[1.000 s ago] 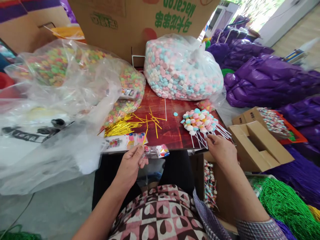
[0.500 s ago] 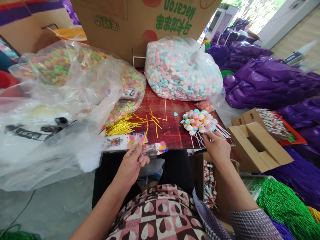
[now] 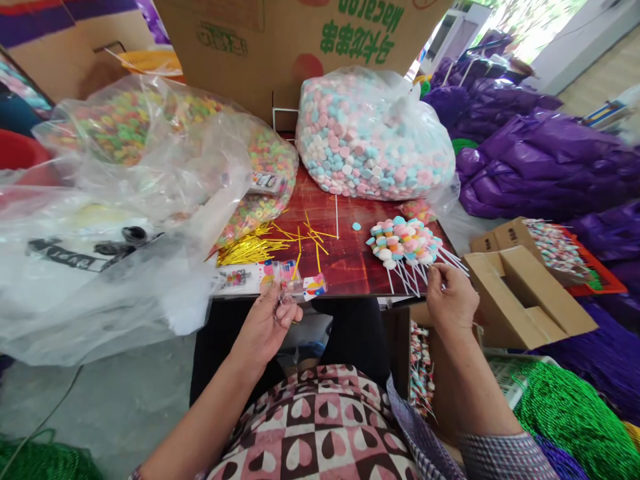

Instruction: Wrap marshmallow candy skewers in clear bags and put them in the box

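Note:
My left hand is closed on a small clear plastic bag with a colourful printed end, held at the table's front edge. A gold twist tie seems to be at its fingers too. At the right, my right hand is closed, its fingertips pinching among the white sticks of a pile of marshmallow skewers. The skewers carry pink, blue, white and orange candies. Under the left fingers lies a stack of printed clear bags, with gold twist ties just behind.
A big bag of pink and blue marshmallows and a bag of ring candies stand on the red table. A loose stick lies mid-table. Cardboard boxes, purple bundles and green cord fill the right.
My right hand has moved right along the skewer sticks, its fingers drawn in more. My left hand keeps the bag in nearly the same place. The whole view has shifted slightly.

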Demonstrator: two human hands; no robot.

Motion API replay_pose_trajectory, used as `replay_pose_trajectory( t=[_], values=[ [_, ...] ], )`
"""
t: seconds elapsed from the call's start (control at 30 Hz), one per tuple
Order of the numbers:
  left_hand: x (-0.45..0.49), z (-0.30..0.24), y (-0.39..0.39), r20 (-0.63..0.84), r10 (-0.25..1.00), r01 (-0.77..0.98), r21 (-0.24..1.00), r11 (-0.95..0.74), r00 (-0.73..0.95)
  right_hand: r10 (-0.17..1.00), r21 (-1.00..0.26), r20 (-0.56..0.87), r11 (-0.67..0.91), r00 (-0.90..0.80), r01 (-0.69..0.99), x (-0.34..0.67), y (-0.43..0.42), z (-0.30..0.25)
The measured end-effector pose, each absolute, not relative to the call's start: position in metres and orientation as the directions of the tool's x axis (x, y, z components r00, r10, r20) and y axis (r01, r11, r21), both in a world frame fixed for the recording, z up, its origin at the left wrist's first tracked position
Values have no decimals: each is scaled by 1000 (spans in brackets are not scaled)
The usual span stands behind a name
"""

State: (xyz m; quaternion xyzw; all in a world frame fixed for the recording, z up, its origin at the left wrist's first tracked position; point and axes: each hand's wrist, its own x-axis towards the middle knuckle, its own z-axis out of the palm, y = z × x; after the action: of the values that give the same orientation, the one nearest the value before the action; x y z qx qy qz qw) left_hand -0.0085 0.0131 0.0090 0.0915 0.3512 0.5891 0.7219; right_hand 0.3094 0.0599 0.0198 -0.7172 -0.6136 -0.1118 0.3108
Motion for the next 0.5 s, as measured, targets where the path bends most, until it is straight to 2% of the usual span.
replay_pose_trajectory(
  t=[0.13,0.23,0.5],
  values=[
    [-9,4,12,-372,925,-814,511,274,78,846,-509,495,100,197,855,291,35,27],
    [-9,2,12,-367,927,-823,500,269,80,892,-589,435,178,124,789,270,15,37],
    [-11,-3,12,-376,923,-807,520,282,80,895,-514,444,293,-42,806,242,-3,59]
  ],
)
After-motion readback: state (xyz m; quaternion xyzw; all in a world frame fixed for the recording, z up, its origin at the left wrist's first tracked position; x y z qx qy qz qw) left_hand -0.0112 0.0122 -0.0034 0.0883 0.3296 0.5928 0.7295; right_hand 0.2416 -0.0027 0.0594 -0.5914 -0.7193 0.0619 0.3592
